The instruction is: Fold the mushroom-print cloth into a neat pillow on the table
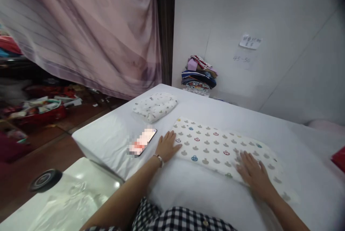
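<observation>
A white cloth (206,145) printed with grey shapes and small coloured motifs lies flat and long across the white-covered table. My left hand (167,147) rests at its left end, fingers spread, partly on the cloth and partly on the table. On the cloth's right half lies my right hand (253,171), palm down with its fingers apart and slightly blurred. A phone (142,142) with a blurred-out screen lies to the left of my left hand. Behind the phone sits a folded white printed cloth bundle (156,107).
A stack of folded fabrics (199,74) stands against the wall past the table's far edge. At left hangs a pink curtain (107,26). A surface with clear plastic (70,202) and a roll of dark tape (46,180) is at lower left. A red object (339,159) shows at right.
</observation>
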`<state>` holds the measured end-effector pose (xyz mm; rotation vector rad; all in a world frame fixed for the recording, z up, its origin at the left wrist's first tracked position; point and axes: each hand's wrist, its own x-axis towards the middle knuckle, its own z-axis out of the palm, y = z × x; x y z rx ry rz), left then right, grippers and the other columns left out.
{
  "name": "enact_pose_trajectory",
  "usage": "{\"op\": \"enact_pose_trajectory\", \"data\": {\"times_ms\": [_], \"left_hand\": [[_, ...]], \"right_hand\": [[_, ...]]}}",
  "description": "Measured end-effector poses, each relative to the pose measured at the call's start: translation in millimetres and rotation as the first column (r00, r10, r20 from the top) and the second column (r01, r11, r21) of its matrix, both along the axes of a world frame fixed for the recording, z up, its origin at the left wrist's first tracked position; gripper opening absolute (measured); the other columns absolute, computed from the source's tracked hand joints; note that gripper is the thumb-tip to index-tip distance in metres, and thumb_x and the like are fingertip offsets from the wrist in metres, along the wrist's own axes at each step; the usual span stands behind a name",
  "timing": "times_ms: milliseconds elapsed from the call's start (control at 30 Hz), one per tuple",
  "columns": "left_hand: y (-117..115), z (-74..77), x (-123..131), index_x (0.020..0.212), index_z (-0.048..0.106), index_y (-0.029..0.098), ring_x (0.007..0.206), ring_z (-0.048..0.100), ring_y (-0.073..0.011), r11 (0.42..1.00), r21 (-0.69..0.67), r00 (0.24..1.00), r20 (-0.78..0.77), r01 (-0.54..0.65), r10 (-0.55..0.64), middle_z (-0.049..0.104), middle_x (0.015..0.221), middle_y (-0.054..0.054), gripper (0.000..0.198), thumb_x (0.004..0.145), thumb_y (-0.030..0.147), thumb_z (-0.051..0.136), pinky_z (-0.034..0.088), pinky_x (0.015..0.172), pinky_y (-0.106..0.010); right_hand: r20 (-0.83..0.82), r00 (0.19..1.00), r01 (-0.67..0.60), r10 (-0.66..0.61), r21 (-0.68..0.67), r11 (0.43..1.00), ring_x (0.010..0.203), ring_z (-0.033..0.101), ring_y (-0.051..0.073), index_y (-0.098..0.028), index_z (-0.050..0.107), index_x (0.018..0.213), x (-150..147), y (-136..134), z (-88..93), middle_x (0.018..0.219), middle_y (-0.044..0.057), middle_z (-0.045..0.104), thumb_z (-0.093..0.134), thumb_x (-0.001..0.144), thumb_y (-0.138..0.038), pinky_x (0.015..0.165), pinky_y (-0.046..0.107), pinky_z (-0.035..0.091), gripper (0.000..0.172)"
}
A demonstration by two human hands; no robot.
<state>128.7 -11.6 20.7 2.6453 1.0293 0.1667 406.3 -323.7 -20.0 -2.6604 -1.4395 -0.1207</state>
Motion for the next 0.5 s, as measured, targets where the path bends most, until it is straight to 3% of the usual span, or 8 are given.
{"op": "enact_pose_trajectory", "data": {"times_ms": [167, 300, 400, 500], "left_hand": [[-4.9, -7.4, -6.5, 0.136, 0.036, 0.026, 0.136, 0.023, -0.0232, 1.0, 0.003, 0.999, 0.048, -0.011, 0.011, 0.025, 0.149, -0.004, 0.06, 0.085, 0.058, 0.034, 0.017, 0.111, -0.045], [-3.3, -3.3, -14.8, 0.132, 0.041, 0.02, 0.128, 0.037, -0.0217, 0.993, -0.013, 0.982, 0.148, -0.115, 0.115, 0.034, 0.145, -0.009, 0.052, 0.087, 0.048, 0.036, 0.03, 0.104, -0.038], [-4.7, 0.5, -22.5, 0.127, 0.046, 0.018, 0.117, 0.048, -0.0222, 0.972, -0.059, 0.959, 0.164, -0.226, 0.233, 0.052, 0.129, -0.01, 0.047, 0.087, 0.042, 0.037, 0.036, 0.098, -0.035], [-4.8, 5.4, -25.3, 0.126, 0.046, 0.018, 0.106, 0.055, -0.0212, 0.942, -0.151, 0.937, 0.138, -0.299, 0.32, 0.059, 0.118, -0.009, 0.048, 0.087, 0.045, 0.037, 0.041, 0.088, -0.032]], "right_hand": [[-0.007, 1.0, 0.018, -0.018, -0.028, 0.999, 0.136, 0.019, 0.025, -0.018, 0.035, 0.139, -13.7, -2.3, -4.6, 0.148, 0.008, 0.025, 0.023, 0.087, -0.058, 0.109, 0.051, 0.018, 0.067], [-0.03, 0.999, 0.01, -0.011, -0.016, 1.0, 0.137, 0.016, 0.024, -0.021, 0.033, 0.14, -20.0, -1.8, 0.4, 0.149, 0.006, 0.023, 0.021, 0.09, -0.054, 0.108, 0.052, 0.018, 0.062], [0.012, 0.996, -0.094, 0.093, 0.01, 0.996, 0.136, 0.018, 0.024, -0.022, 0.034, 0.14, -35.9, 1.1, 0.7, 0.148, 0.004, 0.025, 0.025, 0.09, -0.052, 0.109, 0.051, 0.017, 0.059], [0.045, 0.98, -0.196, 0.196, 0.014, 0.98, 0.135, 0.023, 0.025, -0.022, 0.039, 0.137, -49.3, 5.0, -1.0, 0.146, 0.005, 0.03, 0.033, 0.088, -0.054, 0.11, 0.051, 0.016, 0.059]]}}
